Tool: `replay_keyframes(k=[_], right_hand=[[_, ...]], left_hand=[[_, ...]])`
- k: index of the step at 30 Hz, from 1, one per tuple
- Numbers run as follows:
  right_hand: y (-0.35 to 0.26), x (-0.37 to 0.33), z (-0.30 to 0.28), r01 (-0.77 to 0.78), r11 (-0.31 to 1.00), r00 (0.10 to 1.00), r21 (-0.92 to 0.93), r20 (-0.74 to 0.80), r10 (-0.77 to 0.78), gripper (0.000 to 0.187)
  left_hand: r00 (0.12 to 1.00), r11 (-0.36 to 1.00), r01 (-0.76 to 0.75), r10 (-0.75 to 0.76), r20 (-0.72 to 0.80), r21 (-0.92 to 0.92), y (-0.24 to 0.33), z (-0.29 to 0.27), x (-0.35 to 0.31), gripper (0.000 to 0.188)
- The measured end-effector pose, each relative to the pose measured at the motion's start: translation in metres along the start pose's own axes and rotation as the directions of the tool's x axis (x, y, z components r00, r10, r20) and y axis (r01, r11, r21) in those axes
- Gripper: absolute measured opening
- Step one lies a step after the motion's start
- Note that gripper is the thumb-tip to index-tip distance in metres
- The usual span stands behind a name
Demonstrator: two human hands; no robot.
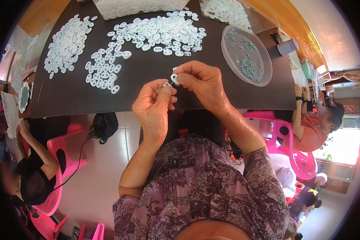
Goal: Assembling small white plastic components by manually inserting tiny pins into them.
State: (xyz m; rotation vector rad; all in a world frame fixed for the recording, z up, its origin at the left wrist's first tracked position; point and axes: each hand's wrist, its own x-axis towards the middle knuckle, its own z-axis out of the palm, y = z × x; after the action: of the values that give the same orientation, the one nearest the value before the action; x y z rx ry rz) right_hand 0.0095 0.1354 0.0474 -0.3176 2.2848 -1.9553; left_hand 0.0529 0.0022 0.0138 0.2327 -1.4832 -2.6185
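In front of me, over the table's near edge, my two hands meet. My left hand (154, 108) is closed, pinching a small white oval plastic piece (167, 85) between thumb and fingers. Another white oval piece with holes (174, 78) is gripped in the closed fingertips of my right hand (204, 84). A thin metal pin (171, 83) shows between the two pieces; its exact seating is too small to tell. Beyond my hands, a loose group of such white ovals (104, 70) lies on the dark table (144, 66), with a larger heap (160, 32) behind it.
More white pieces form a pile (68, 44) at far left. A round clear tub (227, 56) of small grey-green parts stands at right, beside a cylindrical container (288, 47). Clear bins (108, 16) line the back. People sit on both sides, near pink chairs (62, 160).
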Motion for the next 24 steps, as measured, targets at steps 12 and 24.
replay_keyframes(k=[12,24], right_hand=[[0.012,-0.008,0.012,0.118,0.99,0.991,-0.08,-0.059,-0.123,0.011],[0.005,-0.01,0.01,0.105,0.979,0.993,-0.173,-0.029,-0.111,0.012]], left_hand=[[1.0,0.999,-0.006,0.007,0.024,-0.042,-0.001,0.003,-0.001,0.015],[0.993,0.998,-0.055,0.058,0.105,-0.035,-0.007,-0.004,0.003,0.023]])
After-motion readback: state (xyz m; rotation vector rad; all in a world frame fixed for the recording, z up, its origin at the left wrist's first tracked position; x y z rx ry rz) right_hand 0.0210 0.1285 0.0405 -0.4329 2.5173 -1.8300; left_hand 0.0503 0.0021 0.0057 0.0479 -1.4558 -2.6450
